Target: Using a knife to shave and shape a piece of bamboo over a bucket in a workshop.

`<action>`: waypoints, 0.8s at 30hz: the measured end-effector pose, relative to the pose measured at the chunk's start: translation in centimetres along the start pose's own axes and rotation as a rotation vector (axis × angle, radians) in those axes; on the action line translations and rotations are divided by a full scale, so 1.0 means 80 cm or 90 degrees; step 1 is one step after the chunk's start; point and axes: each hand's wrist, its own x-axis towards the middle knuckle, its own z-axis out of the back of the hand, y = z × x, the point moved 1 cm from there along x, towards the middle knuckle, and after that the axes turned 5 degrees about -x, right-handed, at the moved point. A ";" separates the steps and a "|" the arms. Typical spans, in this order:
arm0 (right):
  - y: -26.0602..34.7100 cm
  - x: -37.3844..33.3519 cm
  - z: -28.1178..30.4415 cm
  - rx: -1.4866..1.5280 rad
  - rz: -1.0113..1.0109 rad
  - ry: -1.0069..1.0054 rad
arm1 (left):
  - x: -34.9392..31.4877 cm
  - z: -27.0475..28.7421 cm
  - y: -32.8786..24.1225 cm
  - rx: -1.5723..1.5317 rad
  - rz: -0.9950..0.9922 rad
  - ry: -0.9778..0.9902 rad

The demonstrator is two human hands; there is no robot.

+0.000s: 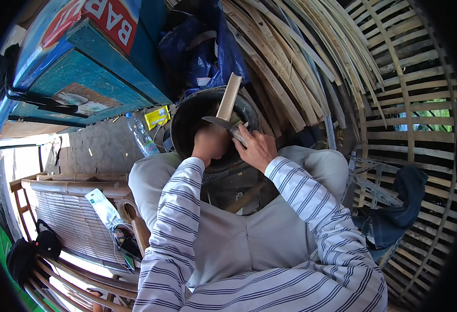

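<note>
My right hand (258, 150) is closed around the handle of a knife (219, 122), whose dark curved blade points left. The blade crosses the lower part of a pale split bamboo piece (229, 99). That piece slants up and away over the rim of a dark round tub (179, 122). At its lower end is my left hand (210, 142), closed on it; the hand is blurred, so single fingers do not show. Both hands are over the tub, between my knees. What lies inside the tub is mostly in shadow.
Long bamboo strips (285, 67) lie stacked at the far right, beside a slatted wall (402, 104). A blue bag (202, 47) sits behind the tub. To the left are a blue box (103, 67), a plastic bottle (141, 136), a yellow packet (157, 117) and a bamboo bench (77, 186).
</note>
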 end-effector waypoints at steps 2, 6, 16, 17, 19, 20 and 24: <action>-0.016 0.008 -0.014 0.019 -0.004 -0.051 | 0.004 -0.005 0.000 0.014 -0.021 -0.004; -0.011 0.011 -0.020 0.017 -0.014 -0.066 | 0.010 0.000 -0.004 0.046 -0.027 -0.021; 0.000 0.005 -0.023 -0.021 -0.005 -0.037 | 0.005 -0.003 -0.004 0.033 -0.028 -0.016; 0.002 0.003 -0.022 -0.030 -0.001 -0.022 | 0.000 -0.003 -0.001 0.024 -0.014 -0.020; 0.003 0.000 -0.013 -0.026 0.012 -0.007 | -0.002 -0.002 0.000 0.018 0.000 -0.021; -0.007 0.005 -0.015 0.001 0.009 -0.028 | 0.001 -0.004 0.000 0.015 -0.017 -0.009; 0.005 0.005 -0.013 0.000 0.005 -0.027 | 0.007 -0.003 0.001 0.003 -0.015 -0.016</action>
